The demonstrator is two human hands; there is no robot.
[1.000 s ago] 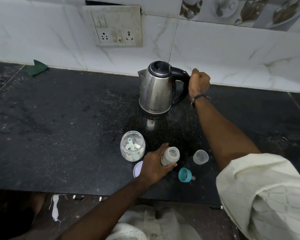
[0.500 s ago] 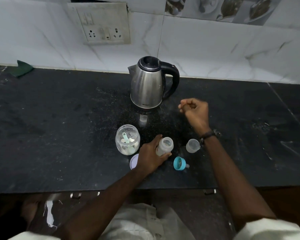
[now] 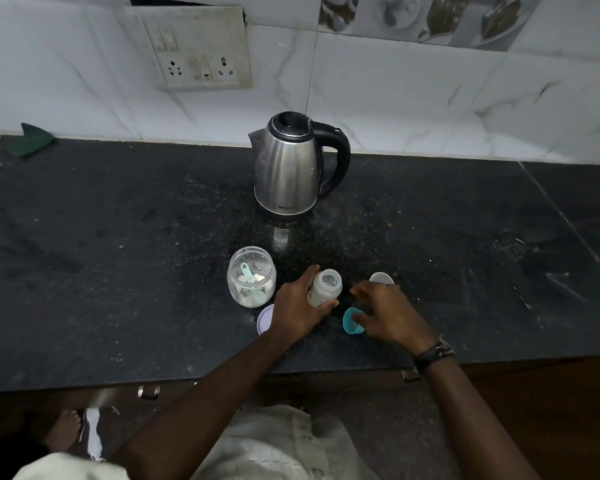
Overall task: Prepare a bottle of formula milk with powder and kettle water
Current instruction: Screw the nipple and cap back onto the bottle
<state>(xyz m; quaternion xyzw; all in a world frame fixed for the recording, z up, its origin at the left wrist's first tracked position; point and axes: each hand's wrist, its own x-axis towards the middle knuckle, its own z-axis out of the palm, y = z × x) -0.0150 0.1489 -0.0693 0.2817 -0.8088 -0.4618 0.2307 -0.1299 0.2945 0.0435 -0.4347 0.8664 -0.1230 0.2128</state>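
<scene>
Right hand [image 3: 390, 315] dropped beside held bottle [image 3: 324, 287].

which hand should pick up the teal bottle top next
Right. The right hand is already at the teal top, fingers touching it, while the left hand holds the open bottle steady.

On a black speckled countertop [image 3: 118, 271], the left hand [image 3: 297, 310] grips an open, uncapped baby bottle [image 3: 324, 287], upright and tilted slightly. The right hand [image 3: 388, 311] hovers just beside it, fingers spread over a teal bottle collar [image 3: 350, 322] lying on the counter. A clear cap [image 3: 381, 278] shows partly behind that hand. Left of the bottle stands an open jar of white powder [image 3: 252, 277] with a pale green scoop inside; its lid [image 3: 264, 318] lies near. A steel electric kettle [image 3: 286, 168] stands behind, lid closed.
</scene>
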